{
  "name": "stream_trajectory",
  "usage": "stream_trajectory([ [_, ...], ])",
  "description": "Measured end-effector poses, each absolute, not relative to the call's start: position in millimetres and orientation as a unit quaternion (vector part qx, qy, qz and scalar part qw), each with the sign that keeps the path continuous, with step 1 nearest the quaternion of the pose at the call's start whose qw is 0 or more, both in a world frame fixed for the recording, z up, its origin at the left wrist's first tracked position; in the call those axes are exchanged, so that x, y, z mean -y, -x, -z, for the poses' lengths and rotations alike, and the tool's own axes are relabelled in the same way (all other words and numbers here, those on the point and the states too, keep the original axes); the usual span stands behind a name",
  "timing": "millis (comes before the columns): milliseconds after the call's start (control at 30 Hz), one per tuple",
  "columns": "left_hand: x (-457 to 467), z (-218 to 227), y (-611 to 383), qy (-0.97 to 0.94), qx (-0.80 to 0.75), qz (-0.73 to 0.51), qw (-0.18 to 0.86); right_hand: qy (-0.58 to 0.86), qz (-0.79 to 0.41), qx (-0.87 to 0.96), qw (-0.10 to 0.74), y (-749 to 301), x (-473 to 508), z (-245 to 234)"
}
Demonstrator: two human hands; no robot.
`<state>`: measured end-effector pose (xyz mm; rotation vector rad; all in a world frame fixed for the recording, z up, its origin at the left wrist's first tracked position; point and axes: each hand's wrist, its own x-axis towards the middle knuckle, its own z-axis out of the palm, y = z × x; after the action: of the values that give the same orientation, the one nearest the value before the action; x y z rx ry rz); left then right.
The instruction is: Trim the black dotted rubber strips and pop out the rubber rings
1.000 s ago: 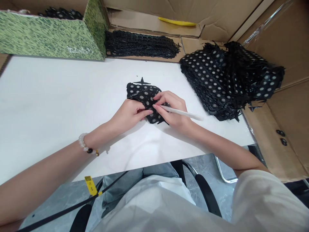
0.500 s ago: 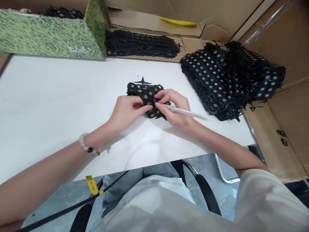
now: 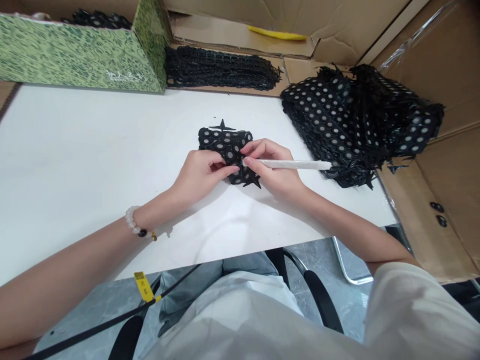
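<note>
Currently, a black perforated sheet [image 3: 225, 145], apparently light and flexible, lies central on the white table [image 3: 93, 150]. Left hand [image 3: 200, 175] fingers pinch it; right hand [image 3: 272, 170] fingers grip a white stylus [image 3: 290, 164] pointing toward 3 o'clock. Edges seem the best hold.

A white table top [image 3: 86, 150] carries the work, its long far edge running straight across behind it. Near the middle lies a black dotted mesh piece [image 3: 221, 145], with a small star-shaped black scrap [image 3: 222, 125] just beyond it. Over the far right corner sprawls a big heap of black dotted mesh strips [image 3: 322, 130], spilling past the table's right edge.
</note>
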<state>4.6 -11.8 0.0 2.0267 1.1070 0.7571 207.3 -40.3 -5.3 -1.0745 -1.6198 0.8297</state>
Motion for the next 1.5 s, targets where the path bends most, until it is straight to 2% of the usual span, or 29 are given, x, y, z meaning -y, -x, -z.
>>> stream_trajectory([
  [367,15,-4,-7,-0.777,-0.453,-0.289,0.327,0.417,-0.183,0.751,0.477,-205,44,4],
  [667,15,0,-9,-0.791,-0.452,-0.245,0.332,0.44,-0.252,0.678,0.532,-211,42,-1],
  [867,11,5,-5,-0.807,-0.45,-0.222,0.31,0.453,-0.305,0.68,0.49,-210,43,-3],
  [967,11,1,-4,-0.782,-0.444,-0.25,0.36,0.451,-0.321,0.689,0.469,-210,42,-1],
  [1133,11,1,-6,-0.697,-0.416,-0.254,0.525,0.454,-0.329,0.685,0.465,-210,39,4],
  [1233,10,6,-6,-0.671,-0.42,-0.262,0.552,0.45,-0.335,0.681,0.47,-209,38,6],
  [1333,7,8,-3,-0.697,-0.426,-0.25,0.52,0.442,-0.336,0.681,0.477,-208,39,8],
  [1500,3,5,1,-0.779,-0.436,-0.227,0.389,0.446,-0.329,0.688,0.468,-208,39,6],
])
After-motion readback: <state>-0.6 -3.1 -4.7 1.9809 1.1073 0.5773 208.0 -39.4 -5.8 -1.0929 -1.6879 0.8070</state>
